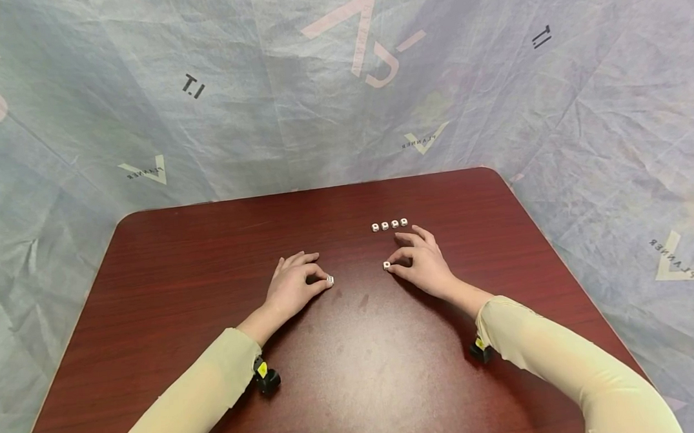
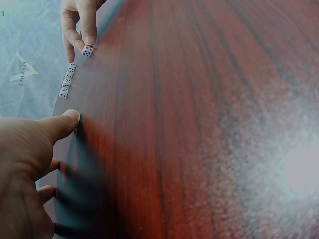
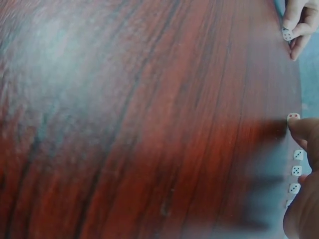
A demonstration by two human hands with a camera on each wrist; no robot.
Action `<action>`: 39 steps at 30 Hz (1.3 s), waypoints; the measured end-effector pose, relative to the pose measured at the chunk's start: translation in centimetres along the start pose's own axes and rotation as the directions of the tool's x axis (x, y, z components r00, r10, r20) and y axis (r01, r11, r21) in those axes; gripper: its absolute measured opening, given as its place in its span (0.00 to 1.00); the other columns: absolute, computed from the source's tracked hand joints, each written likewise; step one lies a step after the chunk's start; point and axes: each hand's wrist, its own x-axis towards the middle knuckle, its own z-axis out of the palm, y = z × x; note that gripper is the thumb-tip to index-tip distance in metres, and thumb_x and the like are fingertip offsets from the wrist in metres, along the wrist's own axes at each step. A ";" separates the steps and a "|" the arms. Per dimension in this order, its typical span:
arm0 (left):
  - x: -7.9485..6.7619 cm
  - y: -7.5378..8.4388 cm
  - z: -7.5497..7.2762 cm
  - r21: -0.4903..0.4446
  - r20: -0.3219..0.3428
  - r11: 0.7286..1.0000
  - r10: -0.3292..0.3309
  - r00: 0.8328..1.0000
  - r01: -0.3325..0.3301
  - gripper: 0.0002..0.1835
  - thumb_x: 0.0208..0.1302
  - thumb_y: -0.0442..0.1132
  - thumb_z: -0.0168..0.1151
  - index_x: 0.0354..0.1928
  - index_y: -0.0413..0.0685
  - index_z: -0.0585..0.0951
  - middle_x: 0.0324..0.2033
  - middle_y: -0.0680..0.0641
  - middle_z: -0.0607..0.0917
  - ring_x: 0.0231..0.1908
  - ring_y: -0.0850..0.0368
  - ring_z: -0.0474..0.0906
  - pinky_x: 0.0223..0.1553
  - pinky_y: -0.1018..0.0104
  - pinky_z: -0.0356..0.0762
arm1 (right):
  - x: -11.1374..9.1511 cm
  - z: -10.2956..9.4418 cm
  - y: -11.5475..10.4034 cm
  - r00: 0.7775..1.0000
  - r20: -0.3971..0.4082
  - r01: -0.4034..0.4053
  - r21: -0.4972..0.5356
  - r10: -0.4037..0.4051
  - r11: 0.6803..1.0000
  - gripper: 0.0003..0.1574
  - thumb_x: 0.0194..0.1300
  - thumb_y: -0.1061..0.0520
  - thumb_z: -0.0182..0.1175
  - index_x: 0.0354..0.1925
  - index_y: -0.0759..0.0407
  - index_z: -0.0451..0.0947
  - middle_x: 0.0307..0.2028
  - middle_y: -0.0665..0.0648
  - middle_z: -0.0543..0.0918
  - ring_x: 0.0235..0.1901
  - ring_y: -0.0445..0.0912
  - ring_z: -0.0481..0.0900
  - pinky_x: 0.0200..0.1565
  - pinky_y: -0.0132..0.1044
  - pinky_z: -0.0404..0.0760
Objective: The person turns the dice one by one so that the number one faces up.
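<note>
Between thumb and forefinger, my left hand (image 1: 292, 285) pinches a white die (image 1: 330, 280) with dark pips on its upper face. My right hand (image 1: 423, 265) pinches another white die (image 1: 386, 265), whose top shows a single red pip. Both dice are held close to the tabletop; whether they touch it I cannot tell. Beyond the right hand's fingers, several white dice (image 1: 385, 226) stand in a short row with small gaps, single pips upward. In the left wrist view the thumb (image 2: 65, 124) mostly hides the left die.
The dark red wood-grain table (image 1: 181, 282) has rounded far corners. A grey printed cloth (image 1: 295, 102) hangs behind it and at both sides. Black wrist cameras (image 1: 267, 377) sit under both cuffs. Light glares on the near middle of the tabletop.
</note>
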 end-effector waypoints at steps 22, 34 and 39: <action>0.0 0.0 0.0 0.002 0.002 1.000 -0.003 1.000 0.003 0.06 0.67 0.52 0.70 0.39 0.64 0.90 0.71 0.48 0.72 0.76 0.43 0.56 0.75 0.37 0.38 | 1.6 -5.9 0.5 0.977 -0.204 0.071 0.024 -0.065 0.997 0.05 0.62 0.52 0.75 0.36 0.49 0.89 0.69 0.60 0.74 0.76 0.58 0.50 0.73 0.60 0.47; 0.0 0.1 -0.1 0.014 0.006 1.000 -0.013 1.000 0.013 0.06 0.67 0.53 0.70 0.39 0.65 0.90 0.71 0.48 0.73 0.76 0.43 0.57 0.75 0.37 0.39 | 4.8 -8.6 3.6 0.971 -0.232 -0.055 0.016 0.057 0.998 0.08 0.65 0.53 0.73 0.40 0.55 0.89 0.70 0.62 0.71 0.77 0.56 0.46 0.75 0.55 0.44; 0.0 0.1 -0.1 0.011 0.012 1.000 -0.018 1.000 0.018 0.06 0.67 0.54 0.70 0.39 0.65 0.90 0.71 0.48 0.72 0.76 0.44 0.56 0.76 0.38 0.38 | 6.0 -8.4 4.8 0.970 -0.219 -0.102 0.013 0.102 0.995 0.10 0.66 0.52 0.72 0.42 0.56 0.89 0.70 0.63 0.71 0.78 0.56 0.44 0.75 0.59 0.42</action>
